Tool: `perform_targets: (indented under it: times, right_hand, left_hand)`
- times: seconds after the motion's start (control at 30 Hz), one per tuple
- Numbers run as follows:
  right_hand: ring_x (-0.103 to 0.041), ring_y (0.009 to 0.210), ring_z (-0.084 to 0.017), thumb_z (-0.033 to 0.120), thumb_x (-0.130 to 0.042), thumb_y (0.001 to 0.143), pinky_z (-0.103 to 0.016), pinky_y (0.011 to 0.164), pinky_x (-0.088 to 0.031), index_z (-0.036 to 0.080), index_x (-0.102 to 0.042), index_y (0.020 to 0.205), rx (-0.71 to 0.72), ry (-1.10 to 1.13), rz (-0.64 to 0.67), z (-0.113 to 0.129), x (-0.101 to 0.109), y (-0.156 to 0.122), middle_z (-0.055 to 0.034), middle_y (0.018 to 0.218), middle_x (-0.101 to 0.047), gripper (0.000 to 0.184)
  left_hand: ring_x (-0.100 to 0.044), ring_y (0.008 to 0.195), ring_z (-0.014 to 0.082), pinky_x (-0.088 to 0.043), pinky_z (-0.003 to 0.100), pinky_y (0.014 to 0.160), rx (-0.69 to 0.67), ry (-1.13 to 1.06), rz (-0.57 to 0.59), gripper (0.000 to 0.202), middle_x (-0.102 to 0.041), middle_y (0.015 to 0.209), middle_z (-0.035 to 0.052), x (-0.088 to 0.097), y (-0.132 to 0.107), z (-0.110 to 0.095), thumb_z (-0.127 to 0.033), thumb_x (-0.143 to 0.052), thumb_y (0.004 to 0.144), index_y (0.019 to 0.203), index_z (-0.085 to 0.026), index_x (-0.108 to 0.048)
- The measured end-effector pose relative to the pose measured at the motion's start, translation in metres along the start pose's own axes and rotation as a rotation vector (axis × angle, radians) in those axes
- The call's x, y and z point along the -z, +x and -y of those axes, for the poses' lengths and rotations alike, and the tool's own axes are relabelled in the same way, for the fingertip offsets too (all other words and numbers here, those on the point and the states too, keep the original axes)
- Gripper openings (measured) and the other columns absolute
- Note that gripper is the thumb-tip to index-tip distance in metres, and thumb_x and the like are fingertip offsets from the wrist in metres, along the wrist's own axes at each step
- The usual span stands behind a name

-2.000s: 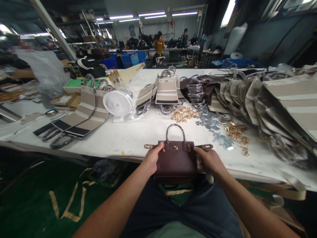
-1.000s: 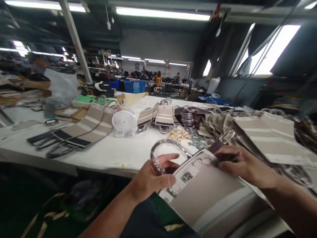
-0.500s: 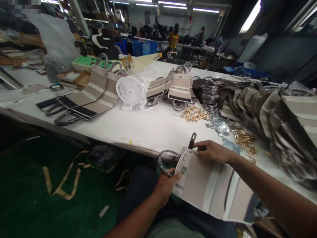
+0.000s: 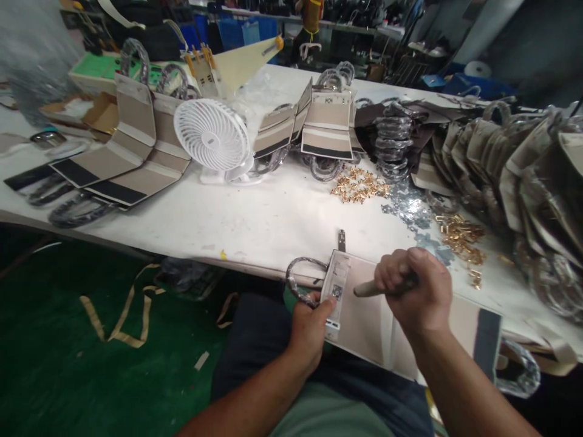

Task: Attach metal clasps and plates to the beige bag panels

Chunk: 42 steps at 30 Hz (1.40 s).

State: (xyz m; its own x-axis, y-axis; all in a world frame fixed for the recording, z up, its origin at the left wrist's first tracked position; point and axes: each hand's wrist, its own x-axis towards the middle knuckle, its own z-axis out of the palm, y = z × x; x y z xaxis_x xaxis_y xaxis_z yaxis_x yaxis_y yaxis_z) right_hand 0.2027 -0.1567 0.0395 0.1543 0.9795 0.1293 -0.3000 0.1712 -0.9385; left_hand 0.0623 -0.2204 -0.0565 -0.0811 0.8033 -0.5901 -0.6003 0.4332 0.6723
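A beige bag panel [image 4: 364,328] with pale fold lines and a dark end band lies tilted across my lap and the table edge. My left hand [image 4: 310,328] pinches its left edge, thumb beside a small metal plate [image 4: 337,292]. A plastic-wrapped handle [image 4: 296,276] loops out from that edge, by my left fingers. From the panel's top corner a short dark strap [image 4: 342,240] sticks up. My right hand [image 4: 416,288] is closed around a stick-like tool [image 4: 368,287] above the panel, its blunt end pointing left. The tool's other end is hidden in the fist.
Gold fittings [image 4: 359,185] and a second gold pile [image 4: 460,237] lie beyond the panel, with grey metal pieces [image 4: 412,209] between them. A white fan [image 4: 212,136] stands left of centre. Stacked bag panels [image 4: 483,158] crowd the right; more panels [image 4: 132,136] lie left.
My right hand has left the panel's top corner and now holds the stick-like tool over the panel. My left hand keeps its grip. The view has tipped downward.
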Motion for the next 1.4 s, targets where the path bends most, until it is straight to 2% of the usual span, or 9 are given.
perform_targets:
  times: [0.1,0.27,0.43,0.53,0.7,0.93,1.1,1.27,1.4]
  right_hand:
    - [-0.032,0.043,-0.01,0.039,-0.06,0.093,-0.024,0.043,-0.034,0.024,-0.041,0.062,-0.068,0.113,-0.078,-0.02,-0.009,0.001,0.0068,0.051,-0.034,0.039]
    - [-0.027,0.043,-0.011,0.043,-0.057,0.094,-0.025,0.043,-0.032,0.026,-0.034,0.063,-0.028,0.034,-0.148,-0.032,-0.008,0.0,0.0075,0.052,-0.029,0.042]
    - [-0.044,0.048,-0.013,0.035,-0.065,0.096,-0.028,0.05,-0.039,0.024,-0.045,0.06,0.128,-0.137,0.145,-0.034,-0.021,-0.014,0.004,0.052,-0.046,0.043]
    - [-0.048,0.053,-0.012,0.038,-0.065,0.099,-0.028,0.055,-0.04,0.022,-0.05,0.057,0.068,-0.405,0.363,-0.029,-0.03,-0.01,0.0015,0.055,-0.053,0.047]
    - [-0.045,0.044,-0.011,0.045,-0.066,0.097,-0.026,0.046,-0.036,0.022,-0.05,0.055,-0.055,-0.375,0.343,-0.018,-0.048,0.012,0.0031,0.048,-0.052,0.051]
    - [-0.041,0.046,-0.009,0.034,-0.065,0.093,-0.025,0.047,-0.031,0.02,-0.047,0.052,-0.041,-0.562,0.539,-0.026,-0.065,0.013,0.0046,0.047,-0.048,0.047]
    - [-0.045,0.047,-0.011,0.035,-0.062,0.099,-0.025,0.048,-0.036,0.021,-0.047,0.055,0.018,-0.431,0.457,-0.022,-0.04,0.007,0.0034,0.05,-0.049,0.049]
    - [-0.046,0.045,-0.012,0.031,-0.065,0.098,-0.027,0.047,-0.041,0.022,-0.047,0.058,0.217,-0.113,0.351,-0.016,-0.035,-0.003,0.0045,0.05,-0.048,0.045]
    - [-0.048,0.048,-0.012,0.034,-0.063,0.1,-0.027,0.05,-0.04,0.023,-0.046,0.06,0.153,-0.155,0.303,-0.027,-0.026,-0.015,0.0037,0.052,-0.05,0.045]
  left_hand:
    - [-0.066,0.062,0.0188,-0.051,0.027,0.059,0.007,-0.013,-0.005,0.028,-0.074,0.069,0.0051,-0.002,0.0,-0.002,-0.032,-0.088,0.065,0.08,-0.014,-0.073]
    - [-0.065,0.062,0.019,-0.052,0.027,0.059,0.036,0.007,-0.015,0.028,-0.073,0.07,0.0052,-0.003,0.001,-0.002,-0.032,-0.087,0.066,0.083,-0.013,-0.074]
    - [-0.063,0.059,0.0174,-0.048,0.026,0.056,0.016,0.045,-0.014,0.027,-0.071,0.067,0.0045,-0.003,0.0,-0.005,-0.032,-0.087,0.066,0.079,-0.013,-0.074]
    - [-0.063,0.059,0.0168,-0.048,0.026,0.057,-0.007,0.046,0.007,0.029,-0.071,0.067,0.0045,-0.002,-0.002,-0.005,-0.034,-0.088,0.066,0.078,-0.013,-0.073]
    - [-0.064,0.062,0.0168,-0.049,0.026,0.06,-0.052,0.031,0.014,0.029,-0.073,0.071,0.006,-0.001,-0.001,-0.002,-0.033,-0.086,0.066,0.081,-0.011,-0.075]
    - [-0.063,0.057,0.0157,-0.047,0.025,0.057,-0.06,-0.046,0.018,0.028,-0.071,0.066,0.0047,-0.002,-0.002,-0.002,-0.032,-0.087,0.062,0.072,-0.012,-0.071]
    - [-0.063,0.06,0.0158,-0.049,0.025,0.059,-0.061,-0.014,0.008,0.029,-0.072,0.069,0.0057,-0.001,-0.002,-0.002,-0.032,-0.087,0.063,0.076,-0.011,-0.074]
    - [-0.061,0.057,0.0144,-0.046,0.024,0.055,-0.039,0.031,0.01,0.026,-0.071,0.067,0.0048,-0.001,-0.002,-0.002,-0.032,-0.084,0.066,0.078,-0.011,-0.075]
    - [-0.065,0.058,0.0164,-0.049,0.025,0.057,-0.039,0.036,0.015,0.03,-0.073,0.069,0.007,-0.002,-0.003,-0.002,-0.033,-0.085,0.065,0.08,-0.01,-0.075]
